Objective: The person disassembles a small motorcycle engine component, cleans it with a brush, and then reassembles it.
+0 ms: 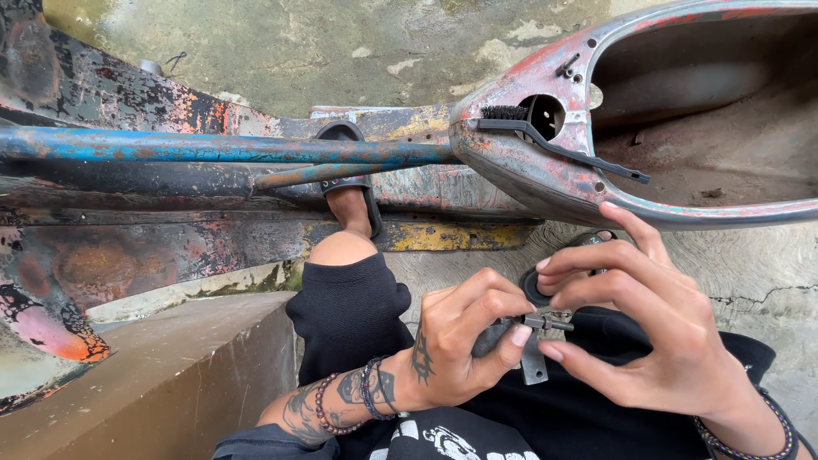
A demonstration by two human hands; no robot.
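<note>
pinching a small grey metal bracket with a bolt (pixel 535 336) over the lap, the left hand (pixel 460 341) grips its dark end while the right hand (pixel 635 315) fingers the bolt tip; it looks light, stiff, best held by the flat tab.

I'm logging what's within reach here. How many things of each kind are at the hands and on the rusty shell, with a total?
Small metal part held by the left hand and right hand: 1
Black brush on the rusty shell: 1
Blue pipe: 1
Black sandal: 1
Total: 4
</note>
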